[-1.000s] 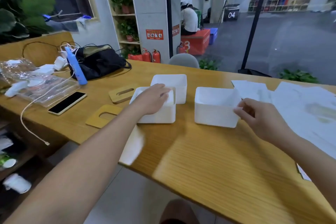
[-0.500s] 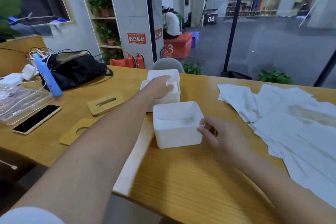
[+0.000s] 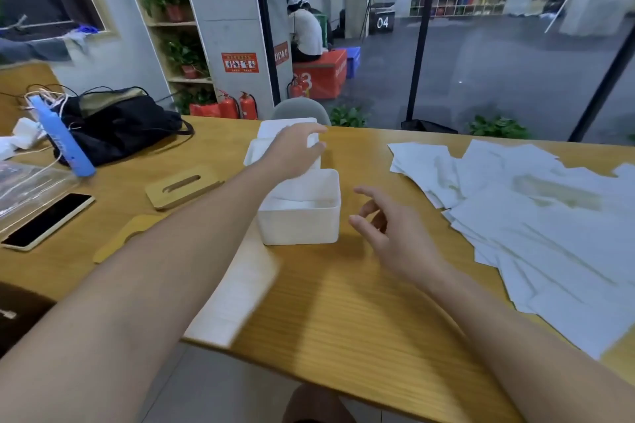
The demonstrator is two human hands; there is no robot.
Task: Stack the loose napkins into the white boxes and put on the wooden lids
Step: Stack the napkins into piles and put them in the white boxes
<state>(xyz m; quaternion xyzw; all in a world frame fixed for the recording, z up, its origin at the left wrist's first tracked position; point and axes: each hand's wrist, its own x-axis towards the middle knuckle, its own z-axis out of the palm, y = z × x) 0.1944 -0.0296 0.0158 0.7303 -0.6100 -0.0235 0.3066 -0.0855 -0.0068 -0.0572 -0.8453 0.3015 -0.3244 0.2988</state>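
White boxes and white napkins lie on a yellow-brown, fine-grained wooden table. The slotted lids are pale wood. The bag is black, the phone black with a cream edge.

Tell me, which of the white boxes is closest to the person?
The nearest white box, standing apart between both arms with its open top showing. The other two boxes sit farther back, under the left hand.
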